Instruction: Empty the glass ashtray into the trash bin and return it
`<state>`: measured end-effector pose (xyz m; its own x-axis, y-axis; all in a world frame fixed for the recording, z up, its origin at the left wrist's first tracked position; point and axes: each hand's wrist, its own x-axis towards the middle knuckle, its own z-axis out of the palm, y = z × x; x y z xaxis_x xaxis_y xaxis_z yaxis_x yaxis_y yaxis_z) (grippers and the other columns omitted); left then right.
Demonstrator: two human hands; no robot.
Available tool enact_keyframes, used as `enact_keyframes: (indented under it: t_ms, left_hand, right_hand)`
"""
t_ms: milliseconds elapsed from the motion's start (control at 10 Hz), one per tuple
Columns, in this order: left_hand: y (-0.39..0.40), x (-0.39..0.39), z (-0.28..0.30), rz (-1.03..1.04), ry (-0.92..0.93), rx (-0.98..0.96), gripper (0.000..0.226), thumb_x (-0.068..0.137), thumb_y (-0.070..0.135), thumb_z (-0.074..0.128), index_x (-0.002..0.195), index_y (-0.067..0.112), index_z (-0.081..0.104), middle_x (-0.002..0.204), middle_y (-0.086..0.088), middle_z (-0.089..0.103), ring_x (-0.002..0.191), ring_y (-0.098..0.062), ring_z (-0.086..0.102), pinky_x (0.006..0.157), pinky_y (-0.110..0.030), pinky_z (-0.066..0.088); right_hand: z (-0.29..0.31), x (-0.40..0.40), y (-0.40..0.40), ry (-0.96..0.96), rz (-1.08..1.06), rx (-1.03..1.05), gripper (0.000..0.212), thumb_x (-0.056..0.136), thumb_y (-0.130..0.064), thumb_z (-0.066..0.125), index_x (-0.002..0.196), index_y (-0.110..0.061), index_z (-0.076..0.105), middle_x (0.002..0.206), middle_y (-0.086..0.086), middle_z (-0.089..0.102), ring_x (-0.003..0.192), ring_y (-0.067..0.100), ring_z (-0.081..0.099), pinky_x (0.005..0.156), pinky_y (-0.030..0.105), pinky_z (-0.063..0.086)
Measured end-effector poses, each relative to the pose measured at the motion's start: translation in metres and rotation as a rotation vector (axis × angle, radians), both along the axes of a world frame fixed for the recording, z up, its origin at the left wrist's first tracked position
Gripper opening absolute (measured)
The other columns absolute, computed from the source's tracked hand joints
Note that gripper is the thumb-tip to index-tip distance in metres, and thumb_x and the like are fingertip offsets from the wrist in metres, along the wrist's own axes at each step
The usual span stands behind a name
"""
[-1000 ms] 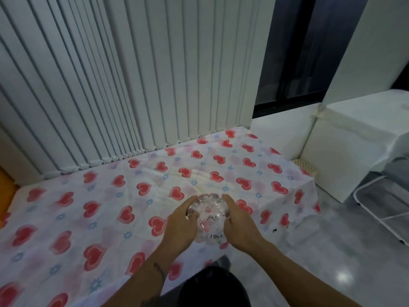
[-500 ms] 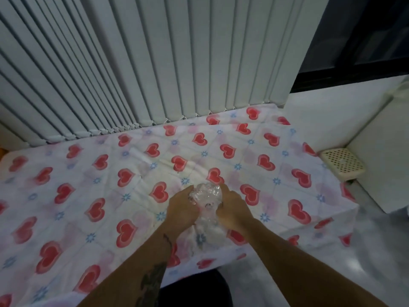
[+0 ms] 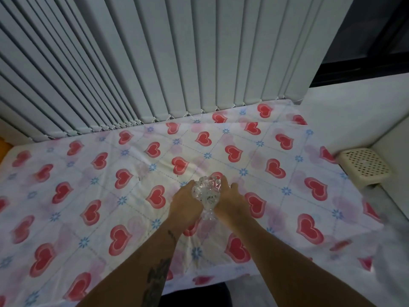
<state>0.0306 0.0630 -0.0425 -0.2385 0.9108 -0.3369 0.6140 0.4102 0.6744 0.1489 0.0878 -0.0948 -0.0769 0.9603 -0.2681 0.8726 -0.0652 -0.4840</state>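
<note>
worktop [image 3: 93, 187]: heart-print cloth, bare across the left half, the far strip and the right side; open passage on every side of the hands. centre: glass ashtray [image 3: 207, 191] enclosed between left hand [image 3: 183, 207] and right hand [image 3: 230, 202], both forearms lying over the near edge and barring the middle approach. far edge: vertical blinds [image 3: 155, 63] hang down to the cloth along the whole back, closing that side. right: perforated cream basket [image 3: 365, 167] just beyond the worktop corner, beside a white wall [image 3: 354, 116]. near right: bare floor [image 3: 394, 262], open. far left: orange object [image 3: 3, 149] at the frame edge, unclear.
</note>
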Motion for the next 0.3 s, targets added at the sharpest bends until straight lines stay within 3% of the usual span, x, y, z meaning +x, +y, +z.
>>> enact_keyframes:
  t_ms: [100,200,300]
  left_hand:
    - [-0.002,-0.002,0.002,-0.061,-0.004,0.011,0.014,0.089,0.024,0.048,0.096,0.023,0.06,0.089,0.002,0.066,0.083,-0.016,0.064,0.077,-0.036,0.056]
    - [-0.01,-0.011,0.002,-0.126,-0.003,0.041,0.021,0.089,0.022,0.045,0.102,0.026,0.06,0.093,0.005,0.066,0.086,-0.016,0.066,0.079,-0.039,0.058]
    - [-0.027,-0.028,-0.002,-0.162,0.088,0.06,0.04,0.092,0.017,0.045,0.132,0.023,0.05,0.124,0.0,0.061,0.11,-0.019,0.06,0.095,-0.041,0.053]
  right_hand:
    - [0.002,0.002,0.002,-0.001,0.013,-0.024,0.083,0.087,-0.022,0.07,0.152,-0.027,0.019,0.133,0.013,0.048,0.109,0.035,0.063,0.072,0.036,0.055]
    - [0.016,0.012,0.0,0.03,0.025,-0.068,0.081,0.09,-0.009,0.063,0.156,-0.023,0.018,0.148,0.016,0.04,0.115,0.037,0.061,0.07,0.033,0.053]
    - [0.034,0.028,-0.015,0.053,0.044,-0.032,0.069,0.098,-0.008,0.052,0.158,-0.016,0.02,0.157,0.018,0.031,0.128,0.036,0.054,0.096,0.04,0.053]
